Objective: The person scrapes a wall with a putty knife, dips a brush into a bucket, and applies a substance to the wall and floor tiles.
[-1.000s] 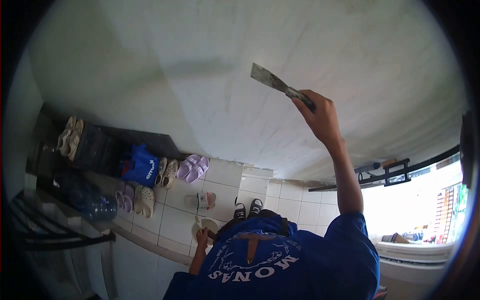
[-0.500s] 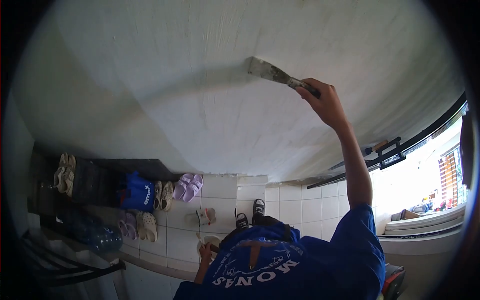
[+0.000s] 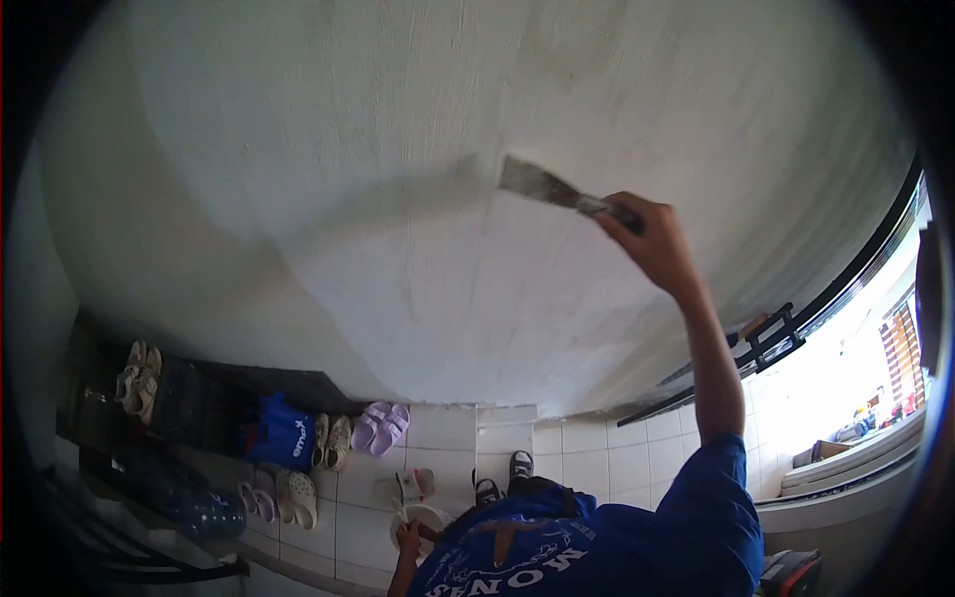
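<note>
My right hand [image 3: 652, 244] is closed around the dark handle of a putty knife [image 3: 537, 184], raised in front of a pale, streaky wall [image 3: 398, 249]. The blade points left, and a small gap separates its edge from its shadow on the wall, so it seems just off the surface. Low down by my body, my left hand [image 3: 408, 537] grips the edge of a white tub [image 3: 430, 516]. Part of that hand and most of the tub are hidden by my blue shirt, and the tub's contents cannot be made out.
Lilac sandals [image 3: 380, 428], cream clogs [image 3: 296, 499] and a blue bag [image 3: 284, 433] are on the tiled floor at the left. A large water bottle [image 3: 211, 507] lies near a black railing [image 3: 149, 562]. At the right, a black-framed item [image 3: 771, 343] hangs near a bright opening.
The view has tilted upward, so the floor and shoes sit lower. The putty knife's blade has come away from its shadow on the wall. Both hands keep their grip.
</note>
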`<action>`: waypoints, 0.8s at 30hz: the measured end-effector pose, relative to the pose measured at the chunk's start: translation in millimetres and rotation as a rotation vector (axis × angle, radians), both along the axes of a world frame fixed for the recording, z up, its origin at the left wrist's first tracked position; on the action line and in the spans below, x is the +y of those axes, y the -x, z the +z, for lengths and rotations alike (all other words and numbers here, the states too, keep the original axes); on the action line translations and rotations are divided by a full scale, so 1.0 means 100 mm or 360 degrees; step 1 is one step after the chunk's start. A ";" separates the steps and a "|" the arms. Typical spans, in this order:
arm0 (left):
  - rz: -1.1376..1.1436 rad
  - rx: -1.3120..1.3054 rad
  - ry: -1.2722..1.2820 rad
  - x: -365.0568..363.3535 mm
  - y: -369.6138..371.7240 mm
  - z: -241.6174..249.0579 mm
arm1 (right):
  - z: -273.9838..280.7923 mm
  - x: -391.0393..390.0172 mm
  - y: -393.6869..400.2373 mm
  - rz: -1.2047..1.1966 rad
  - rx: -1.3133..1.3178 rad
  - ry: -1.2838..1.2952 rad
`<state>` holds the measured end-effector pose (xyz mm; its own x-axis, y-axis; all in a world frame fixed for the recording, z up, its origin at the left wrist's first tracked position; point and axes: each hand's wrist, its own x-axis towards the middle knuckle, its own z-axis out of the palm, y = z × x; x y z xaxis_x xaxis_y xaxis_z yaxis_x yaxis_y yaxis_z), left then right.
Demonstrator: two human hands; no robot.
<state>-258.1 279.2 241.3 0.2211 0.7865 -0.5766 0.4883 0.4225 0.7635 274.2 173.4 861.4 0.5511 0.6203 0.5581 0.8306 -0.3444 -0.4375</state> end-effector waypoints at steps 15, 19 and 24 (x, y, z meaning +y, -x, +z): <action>0.0010 0.0275 0.0176 -0.01 -0.01 -0.08 | 0.69 0.57 0.34 0.0035 -0.0402 0.0195; 0.0102 0.0188 0.0141 -0.21 0.15 -0.25 | 0.99 0.41 0.31 -0.0202 -0.0347 -0.0057; 0.0183 0.0135 0.0057 -0.41 0.23 -0.49 | 0.93 0.95 0.31 0.0022 -0.0518 0.0077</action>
<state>-280.7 238.1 191.9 0.0799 0.7824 -0.6177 0.4974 0.5057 0.7049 243.6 268.0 954.3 0.3401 0.6564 0.6734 0.9289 -0.3462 -0.1317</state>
